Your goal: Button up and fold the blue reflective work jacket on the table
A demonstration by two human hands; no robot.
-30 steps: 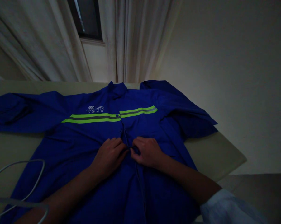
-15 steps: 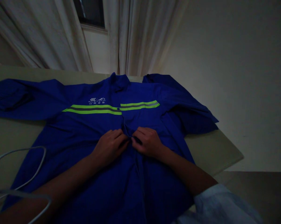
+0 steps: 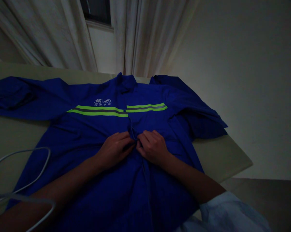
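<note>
A blue work jacket (image 3: 87,132) lies front side up, its sleeves out to both sides. Yellow-green reflective strips (image 3: 146,108) cross the chest, and a white logo (image 3: 102,102) sits above the left one. A button (image 3: 125,111) shows at the placket where the strips meet. Below it, my left hand (image 3: 116,147) pinches one edge of the front opening. Facing it, my right hand (image 3: 153,146) is closed on the placket from the other side, fingertips almost touching the left ones. Whatever lies between the fingertips is hidden.
The jacket rests on a pale table (image 3: 223,154) whose right corner juts out near the wall (image 3: 256,80). A white cable (image 3: 42,167) loops over the left side, in front of my left forearm. Curtains (image 3: 150,38) hang behind the table.
Both hands stay at the same spot on the placket, with the right fingers drawn slightly closer together. The whole view has shifted a little.
</note>
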